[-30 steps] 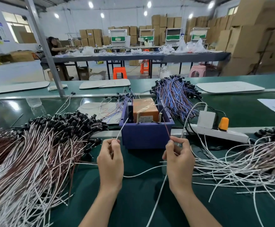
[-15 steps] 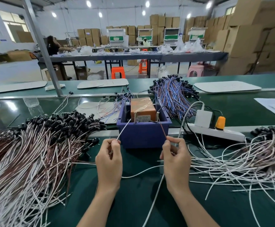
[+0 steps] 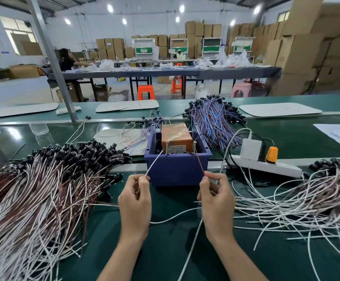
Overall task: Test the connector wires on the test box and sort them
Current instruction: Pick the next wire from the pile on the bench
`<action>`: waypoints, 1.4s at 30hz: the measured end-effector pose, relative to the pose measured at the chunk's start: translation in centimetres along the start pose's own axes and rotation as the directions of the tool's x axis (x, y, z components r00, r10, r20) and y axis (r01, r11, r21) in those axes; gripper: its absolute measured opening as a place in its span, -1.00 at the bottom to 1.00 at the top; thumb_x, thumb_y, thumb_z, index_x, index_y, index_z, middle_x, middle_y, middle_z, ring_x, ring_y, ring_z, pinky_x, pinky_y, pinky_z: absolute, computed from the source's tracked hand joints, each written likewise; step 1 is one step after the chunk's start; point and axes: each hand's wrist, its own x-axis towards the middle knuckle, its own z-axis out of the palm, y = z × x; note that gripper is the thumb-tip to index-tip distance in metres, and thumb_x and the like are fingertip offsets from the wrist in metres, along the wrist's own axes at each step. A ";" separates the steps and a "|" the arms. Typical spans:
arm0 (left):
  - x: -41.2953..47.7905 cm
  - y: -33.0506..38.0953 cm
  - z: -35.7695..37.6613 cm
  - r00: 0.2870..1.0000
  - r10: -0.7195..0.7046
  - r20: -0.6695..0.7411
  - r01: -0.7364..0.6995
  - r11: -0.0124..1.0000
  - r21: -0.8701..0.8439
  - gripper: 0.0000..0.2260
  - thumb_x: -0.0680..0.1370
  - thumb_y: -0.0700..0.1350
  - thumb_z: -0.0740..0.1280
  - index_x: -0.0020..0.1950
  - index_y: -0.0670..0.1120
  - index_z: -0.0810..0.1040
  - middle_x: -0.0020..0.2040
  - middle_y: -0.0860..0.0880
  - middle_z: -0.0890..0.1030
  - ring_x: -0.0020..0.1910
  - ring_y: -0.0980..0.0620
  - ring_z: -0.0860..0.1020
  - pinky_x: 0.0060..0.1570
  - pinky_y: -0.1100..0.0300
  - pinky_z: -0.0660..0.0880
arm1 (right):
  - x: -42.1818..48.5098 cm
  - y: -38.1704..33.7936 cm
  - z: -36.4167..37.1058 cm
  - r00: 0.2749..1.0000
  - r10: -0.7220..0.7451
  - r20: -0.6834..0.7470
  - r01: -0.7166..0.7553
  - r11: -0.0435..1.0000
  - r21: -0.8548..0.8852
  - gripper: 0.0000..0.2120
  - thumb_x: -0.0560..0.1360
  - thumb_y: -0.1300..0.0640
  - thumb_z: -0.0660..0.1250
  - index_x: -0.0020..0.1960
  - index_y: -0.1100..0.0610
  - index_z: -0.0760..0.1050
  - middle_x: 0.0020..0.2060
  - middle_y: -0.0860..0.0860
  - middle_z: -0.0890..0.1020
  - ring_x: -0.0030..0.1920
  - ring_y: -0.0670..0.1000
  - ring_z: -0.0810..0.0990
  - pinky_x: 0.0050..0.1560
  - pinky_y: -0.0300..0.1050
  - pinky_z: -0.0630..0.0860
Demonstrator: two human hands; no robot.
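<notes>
Pinches white lead (image 3: pixel 155 162) in left hand (image 3: pixel 135 201) and brown lead (image 3: pixel 199 163) in right hand (image 3: pixel 217 199) with tightly curled fingers, lower centre. Points both tips up at two metal posts (image 3: pixel 167 147) of orange test box (image 3: pixel 176 136) inside blue bin (image 3: pixel 177 169), mid-frame.

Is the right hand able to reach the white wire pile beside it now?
Probably yes: the white wire pile lies just beside the right hand with nothing between, though its grip is occupied by the brown wire.
</notes>
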 end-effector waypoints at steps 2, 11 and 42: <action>0.0 0.0 0.0 1.000 0.000 0.005 0.000 1.000 -0.006 -0.82 0.56 0.08 0.18 -0.16 0.12 0.53 -0.45 0.13 0.40 -0.50 0.16 0.25 -0.51 0.28 0.23 | 0.0 0.0 0.0 1.000 0.000 -0.001 0.000 1.000 0.000 -0.86 0.63 0.10 0.29 -0.02 -0.15 0.50 -0.41 -0.08 0.59 -0.41 -0.14 0.52 -0.39 -0.29 0.45; 0.0 -0.1 0.0 1.000 0.018 -0.002 -0.019 1.000 -0.008 -0.81 0.52 0.09 0.18 -0.17 0.06 0.53 -0.44 0.13 0.41 -0.48 0.14 0.27 -0.48 0.29 0.24 | -0.1 -0.1 0.0 0.999 -0.024 -0.032 0.022 0.997 -0.075 -0.89 0.62 0.08 0.31 -0.03 -0.13 0.52 -0.32 -0.14 0.62 -0.37 -0.15 0.57 -0.40 -0.37 0.43; -2.5 2.2 0.6 0.751 0.550 0.366 -0.660 0.641 0.392 -0.57 0.61 -0.02 0.18 0.46 -0.10 0.45 0.50 -0.06 0.38 0.50 -0.12 0.31 0.46 -0.08 0.25 | -0.2 -3.0 -1.2 0.985 0.166 -0.052 -0.152 0.965 0.213 -0.70 0.66 0.16 0.19 -0.16 -0.04 0.60 -0.41 -0.06 0.52 -0.45 -0.10 0.34 -0.44 -0.26 0.31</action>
